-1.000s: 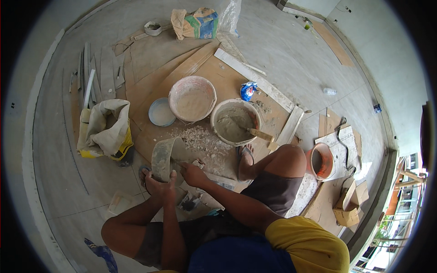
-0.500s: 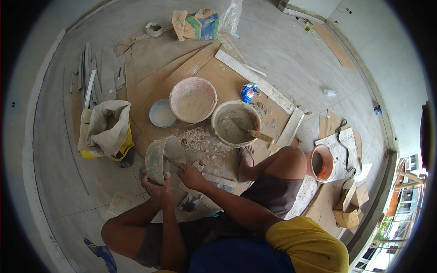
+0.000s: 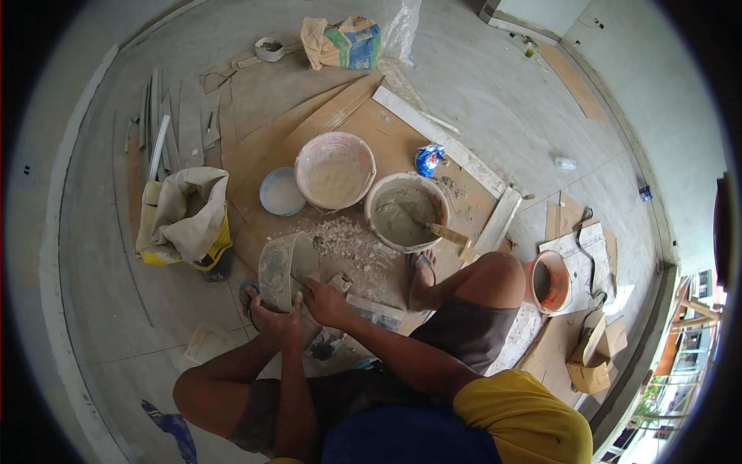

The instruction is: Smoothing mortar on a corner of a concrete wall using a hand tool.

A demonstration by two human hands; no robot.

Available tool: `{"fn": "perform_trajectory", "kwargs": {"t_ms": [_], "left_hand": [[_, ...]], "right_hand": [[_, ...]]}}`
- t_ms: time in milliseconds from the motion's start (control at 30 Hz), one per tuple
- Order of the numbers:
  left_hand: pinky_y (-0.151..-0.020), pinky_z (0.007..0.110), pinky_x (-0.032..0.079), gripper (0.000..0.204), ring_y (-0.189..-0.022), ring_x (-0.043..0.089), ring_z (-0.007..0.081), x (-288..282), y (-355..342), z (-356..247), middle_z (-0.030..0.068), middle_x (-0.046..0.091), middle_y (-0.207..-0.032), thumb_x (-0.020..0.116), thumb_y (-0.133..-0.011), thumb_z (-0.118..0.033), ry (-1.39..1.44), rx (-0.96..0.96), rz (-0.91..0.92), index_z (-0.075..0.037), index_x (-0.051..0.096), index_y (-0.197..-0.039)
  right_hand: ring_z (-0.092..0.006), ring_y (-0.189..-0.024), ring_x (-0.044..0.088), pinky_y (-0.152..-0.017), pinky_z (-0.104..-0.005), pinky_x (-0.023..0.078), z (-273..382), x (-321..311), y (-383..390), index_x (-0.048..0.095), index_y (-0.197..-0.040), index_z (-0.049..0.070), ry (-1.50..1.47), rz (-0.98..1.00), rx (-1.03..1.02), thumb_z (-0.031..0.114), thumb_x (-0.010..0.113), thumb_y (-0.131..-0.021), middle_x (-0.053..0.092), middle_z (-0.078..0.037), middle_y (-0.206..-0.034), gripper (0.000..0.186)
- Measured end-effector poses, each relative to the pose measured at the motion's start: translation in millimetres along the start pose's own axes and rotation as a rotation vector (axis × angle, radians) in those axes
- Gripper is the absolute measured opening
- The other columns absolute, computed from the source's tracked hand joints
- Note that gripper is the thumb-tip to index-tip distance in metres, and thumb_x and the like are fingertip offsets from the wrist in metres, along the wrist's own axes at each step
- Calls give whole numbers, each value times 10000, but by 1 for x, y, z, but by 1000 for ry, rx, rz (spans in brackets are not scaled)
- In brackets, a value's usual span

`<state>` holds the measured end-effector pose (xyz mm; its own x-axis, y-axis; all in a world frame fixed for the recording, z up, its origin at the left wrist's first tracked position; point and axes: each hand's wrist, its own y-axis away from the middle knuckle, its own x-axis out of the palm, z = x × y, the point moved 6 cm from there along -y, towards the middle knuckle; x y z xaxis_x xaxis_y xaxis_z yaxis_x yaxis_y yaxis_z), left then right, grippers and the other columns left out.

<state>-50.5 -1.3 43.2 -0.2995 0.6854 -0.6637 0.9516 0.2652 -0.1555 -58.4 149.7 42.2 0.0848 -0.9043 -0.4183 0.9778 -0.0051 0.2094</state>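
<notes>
A tilted, mortar-stained bucket (image 3: 276,272) is propped between my legs, its mouth turned up and to the right. My left hand (image 3: 280,325) grips its lower side, fingers curled underneath and partly hidden. My right hand (image 3: 326,303) is closed around a thin tool (image 3: 297,280) at the bucket's rim; its far end is hard to see, so its exact kind is unclear. Ahead stands a bucket of wet grey mortar (image 3: 400,213) with a wooden-handled tool (image 3: 448,233) resting in it. Left of that are a bucket of pale, cloudy liquid (image 3: 334,179) and a blue basin (image 3: 281,192).
Crumbled mortar (image 3: 348,246) litters the cardboard. A yellow-and-white sack (image 3: 185,220) stands left, with metal strips (image 3: 161,143) behind it. A blue packet (image 3: 429,159) lies beyond the mortar bucket. At right are an orange bucket (image 3: 547,282) and a cardboard box (image 3: 593,359).
The view has shifted slightly, moving the scene to the right. The tool in my right hand shows less inside the bucket than before. Both hands keep their holds.
</notes>
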Motion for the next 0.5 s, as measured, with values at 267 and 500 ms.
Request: {"fn": "perform_trajectory", "kwargs": {"t_ms": [267, 500], "left_hand": [[-1123, 433, 209, 789, -1345, 273, 352, 3, -1, 10, 241, 282, -1438, 810, -763, -231, 142, -279, 124, 62, 309, -1299], [-1092, 402, 271, 817, -1287, 337, 302, 5, -2, 6, 196, 359, -1338, 816, -755, -241, 44, -217, 166, 60, 300, -1311]], "right_hand": [[-458, -906, 623, -831, -512, 480, 22, -6, 9, 538, -1266, 38, 76, -9, 18, 167, 496, -904, 649, -286, -924, 387], [-444, -897, 630, -819, -516, 484, 16, -13, 3, 538, -1264, 44, 173, 0, -26, 172, 496, -896, 653, -272, -938, 392]]}}
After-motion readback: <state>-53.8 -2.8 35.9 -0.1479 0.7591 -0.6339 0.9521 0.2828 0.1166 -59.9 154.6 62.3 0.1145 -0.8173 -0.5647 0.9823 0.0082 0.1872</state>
